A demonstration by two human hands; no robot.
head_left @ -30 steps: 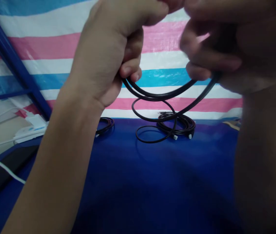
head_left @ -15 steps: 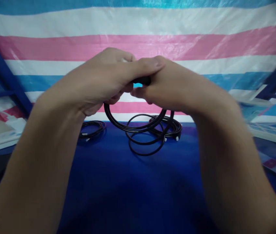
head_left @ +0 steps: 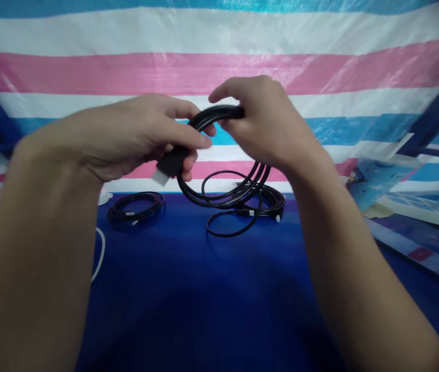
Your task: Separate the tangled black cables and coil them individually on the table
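Two hands are held up close over the blue tabletop [head_left: 204,289], forearms entering from the lower corners. Left hand [head_left: 138,134]: thumb and fingers closed on the plug [head_left: 167,166] of a black cable [head_left: 207,114], metal tip pointing down-left. Right hand [head_left: 269,124]: closed on the top of the same cable's coil, index finger lifted clear. Coil is held upright in the air between the hands; its loose loop [head_left: 235,232] is rested on the tabletop below. White cord [head_left: 99,253] is seen at the left edge. Farther back, a small coiled cable [head_left: 136,206] is laid flat at left, a second coil [head_left: 276,199] behind the held one. Striped tarp [head_left: 219,67] is hung at the rear.
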